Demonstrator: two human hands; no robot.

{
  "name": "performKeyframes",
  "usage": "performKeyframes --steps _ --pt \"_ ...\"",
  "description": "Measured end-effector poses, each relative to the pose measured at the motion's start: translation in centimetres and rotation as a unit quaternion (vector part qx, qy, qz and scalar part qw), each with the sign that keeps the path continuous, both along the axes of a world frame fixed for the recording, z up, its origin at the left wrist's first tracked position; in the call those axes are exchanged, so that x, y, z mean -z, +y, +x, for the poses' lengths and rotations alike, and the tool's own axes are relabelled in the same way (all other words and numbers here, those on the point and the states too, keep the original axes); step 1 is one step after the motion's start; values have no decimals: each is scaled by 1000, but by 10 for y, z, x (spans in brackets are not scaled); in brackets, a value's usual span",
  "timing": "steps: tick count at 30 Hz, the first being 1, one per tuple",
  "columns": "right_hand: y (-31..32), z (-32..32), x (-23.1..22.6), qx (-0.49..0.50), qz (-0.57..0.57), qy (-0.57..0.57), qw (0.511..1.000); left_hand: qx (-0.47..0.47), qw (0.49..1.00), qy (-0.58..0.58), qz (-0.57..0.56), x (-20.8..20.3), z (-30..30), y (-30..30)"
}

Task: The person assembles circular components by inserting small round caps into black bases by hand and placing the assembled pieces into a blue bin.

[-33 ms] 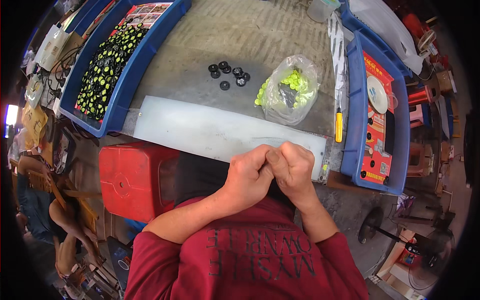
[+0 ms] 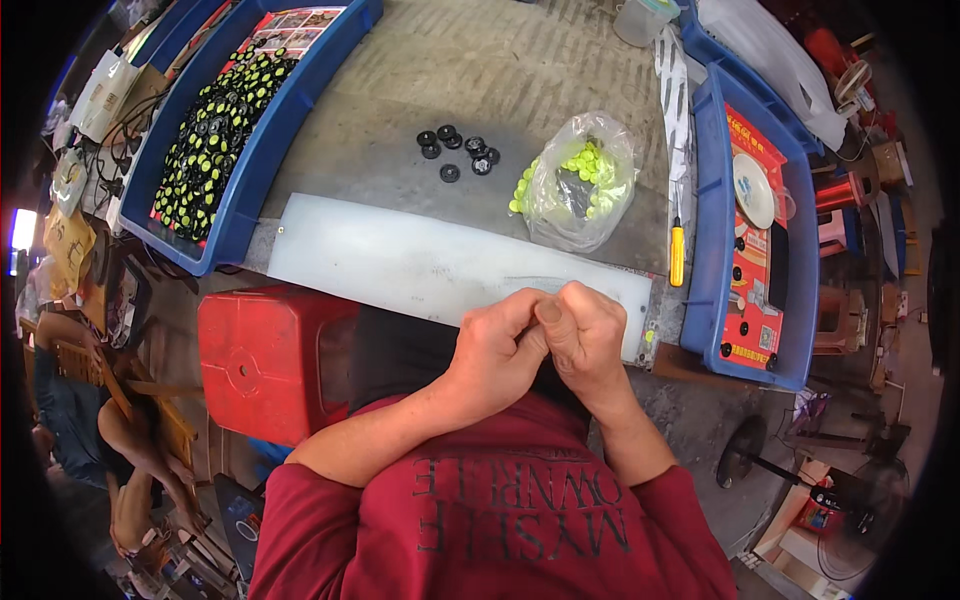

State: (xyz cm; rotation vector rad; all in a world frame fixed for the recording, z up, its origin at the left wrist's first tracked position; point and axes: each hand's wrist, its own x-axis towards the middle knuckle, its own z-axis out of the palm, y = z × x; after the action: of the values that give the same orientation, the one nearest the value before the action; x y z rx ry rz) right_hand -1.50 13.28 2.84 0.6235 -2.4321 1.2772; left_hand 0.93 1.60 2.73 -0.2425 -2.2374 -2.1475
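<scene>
Above the table's front edge, my left hand (image 2: 497, 350) and my right hand (image 2: 585, 335) are pressed together, thumbs side by side. Both are closed, and whatever they may hold is hidden by the fingers. Beneath and beyond them lies a long whitish plastic sheet (image 2: 400, 255) along the edge. Farther off on the table are several small black wheel-like discs (image 2: 450, 173). To their right sits an open clear plastic bag (image 2: 560, 222) with small yellow-green round pieces (image 2: 583, 160) in it, some showing at its left side.
A blue tray (image 2: 268, 150) at left holds many black discs with yellow-green centres. Another blue tray (image 2: 708, 200) at right contains a white dish, a dark phone-like slab and a few discs. Beside it lies a yellow-handled tool (image 2: 677, 257). A red stool (image 2: 250, 365) stands at lower left.
</scene>
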Motion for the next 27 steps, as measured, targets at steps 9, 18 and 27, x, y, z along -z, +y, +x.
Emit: performKeyframes --steps 9,18,27 --pt "12 11 6 -35 -200 -281 938 107 966 -146 187 12 -5 -18" --pt "2 14 8 -51 -270 -307 911 112 981 -115 110 12 -5 -20" --pt "4 13 8 -56 -318 -342 883 160 975 -90 124 16 -7 -24"
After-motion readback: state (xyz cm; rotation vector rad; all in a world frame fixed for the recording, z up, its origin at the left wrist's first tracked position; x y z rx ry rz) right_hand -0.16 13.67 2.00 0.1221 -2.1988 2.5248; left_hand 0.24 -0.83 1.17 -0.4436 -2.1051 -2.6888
